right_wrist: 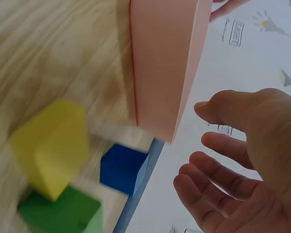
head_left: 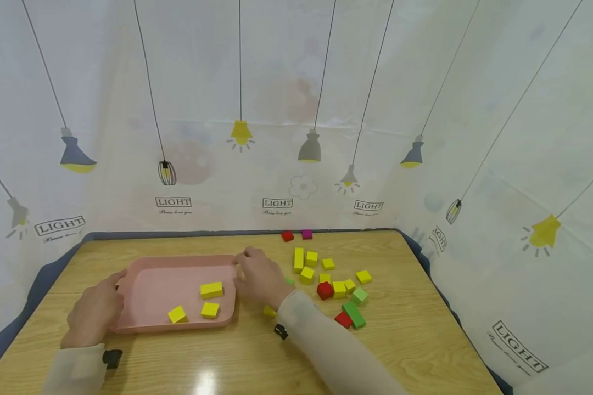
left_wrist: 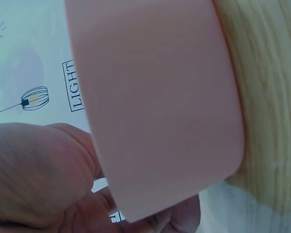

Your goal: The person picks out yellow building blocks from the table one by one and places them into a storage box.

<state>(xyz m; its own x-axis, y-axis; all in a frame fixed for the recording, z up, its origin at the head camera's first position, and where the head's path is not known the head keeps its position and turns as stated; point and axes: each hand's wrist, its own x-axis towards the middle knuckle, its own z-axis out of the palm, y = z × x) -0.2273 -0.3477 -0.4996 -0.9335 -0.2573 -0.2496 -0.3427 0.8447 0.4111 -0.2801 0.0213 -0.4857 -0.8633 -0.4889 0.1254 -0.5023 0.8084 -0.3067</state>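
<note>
White sheeting (head_left: 277,71) printed with pendant lamps and the word LIGHT fills the back and sides of my head feed. Below it, a wood-grain table (head_left: 257,362) with a blue-grey border (head_left: 54,270). Pink tray (head_left: 158,285) on the table's left half, a hand at each end. Pale sleeves next: right sleeve (head_left: 331,345) crossing the near right of the table, left sleeve (head_left: 76,370) low at left. Left hand (head_left: 95,312) at the tray's left end; on its wrist feed I read the fingers as bent round a corner of the pink wall, gripping it. Right hand (head_left: 263,277) beside the tray's far right corner; its wrist feed gives me thumb and fingers wide apart with nothing between them, though I cannot tell whether a fingertip touches the rim. Small black fitting (head_left: 112,359) at the left cuff, a similar one at the right. Long pieces: yellow bar (head_left: 298,260) and green bar (head_left: 353,314), both right of the tray. Inside the tray, toward its right and near side, I count three yellow blocks (head_left: 211,290). Smaller pieces lie right of the right hand: more yellow, a red block (head_left: 325,291), a light green cube (head_left: 359,295), and a magenta block (head_left: 307,234) by the far edge. Blue block (right_wrist: 123,167) near the table edge on the right wrist feed.
</note>
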